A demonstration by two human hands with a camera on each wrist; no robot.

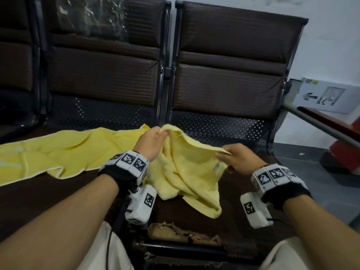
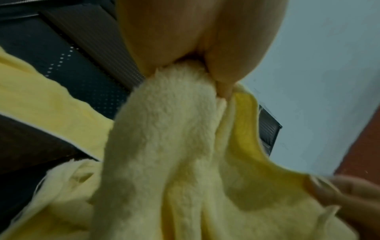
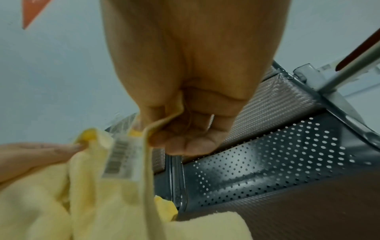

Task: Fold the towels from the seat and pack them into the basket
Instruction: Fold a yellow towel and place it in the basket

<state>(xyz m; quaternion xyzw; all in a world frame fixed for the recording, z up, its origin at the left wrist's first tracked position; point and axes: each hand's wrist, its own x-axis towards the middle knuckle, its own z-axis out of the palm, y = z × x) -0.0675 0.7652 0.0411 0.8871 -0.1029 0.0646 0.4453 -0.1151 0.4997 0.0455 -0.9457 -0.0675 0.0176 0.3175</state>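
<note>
Pale yellow towel (image 1: 187, 168): top edge pinched by left hand (image 1: 151, 142) at 11 o'clock and right hand (image 1: 236, 159) at 2 o'clock (barcode tag (image 3: 121, 155) near right fingers), remainder draped on the seat (image 1: 243, 193). Second yellow towel (image 1: 64, 151): flat, 9 o'clock.

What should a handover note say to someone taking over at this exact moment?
Left hand: pinches the far corner of the pale yellow towel.
Right hand: pinches the same towel's edge near its barcode label.
The towel hangs between both hands, lower part bunched on the seat, not yet folded.
A second yellow towel lies spread flat to the left.
No basket is in view.
Left: fold both towels, find the basket, pack them.
</note>
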